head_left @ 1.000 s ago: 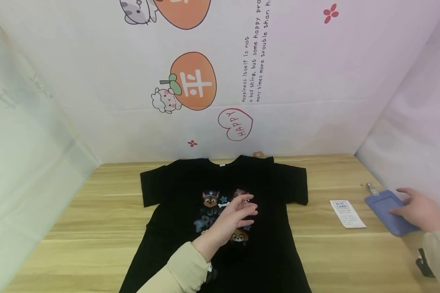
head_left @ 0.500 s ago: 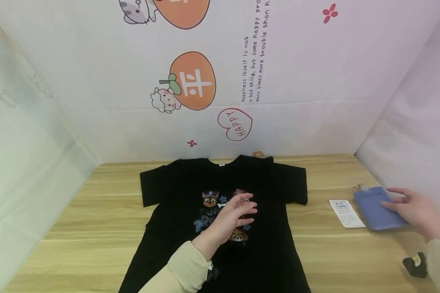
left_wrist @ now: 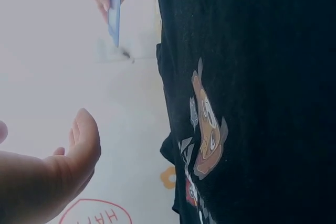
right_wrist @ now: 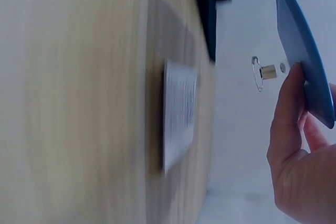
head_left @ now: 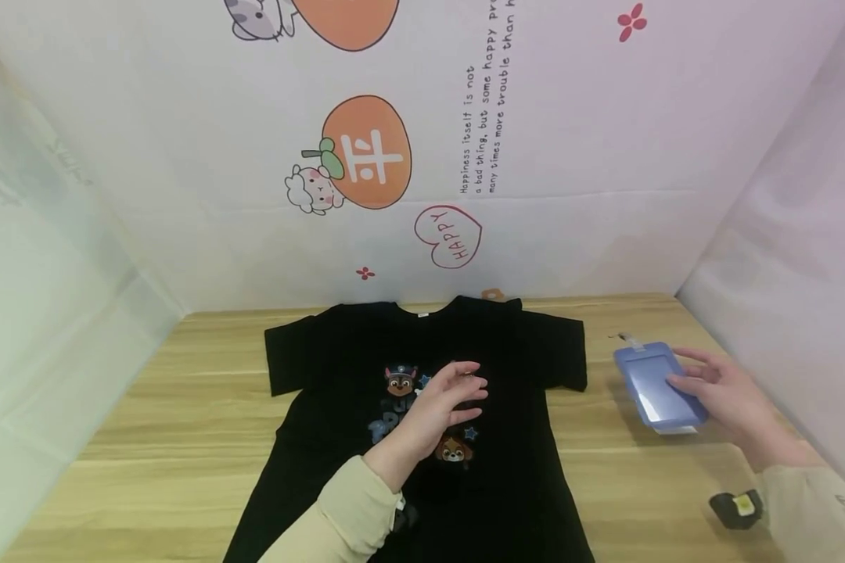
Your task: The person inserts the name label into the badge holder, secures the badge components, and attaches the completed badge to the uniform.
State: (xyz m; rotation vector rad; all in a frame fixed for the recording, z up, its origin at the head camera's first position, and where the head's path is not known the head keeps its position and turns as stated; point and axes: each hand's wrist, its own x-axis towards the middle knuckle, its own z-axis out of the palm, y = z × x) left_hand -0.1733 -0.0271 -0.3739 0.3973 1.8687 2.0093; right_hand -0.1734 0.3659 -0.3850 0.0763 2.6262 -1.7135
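A blue badge holder [head_left: 658,383] with a clear strap and metal clip is pinched along its right edge by my right hand [head_left: 721,395]. It is raised and tilted over the table's right side. In the right wrist view, a white printed card [right_wrist: 179,114] lies on the wood below it; in the head view the holder hides most of that card. My left hand [head_left: 433,410] is over the black T-shirt [head_left: 507,344], its fingers loosely extended and holding nothing. Cartoon dog faces on the shirt's chest are partly covered by that hand.
The T-shirt lies spread across the middle of the wooden table [head_left: 162,438], its collar at the back edge. A white printed cloth [head_left: 570,156] rises behind, with pale cloth sides. A small black device [head_left: 735,510] sits at my right sleeve.
My right hand has moved left with the badge holder, lifting it until it overlaps the white card in the head view. My left hand stays nearly in place.
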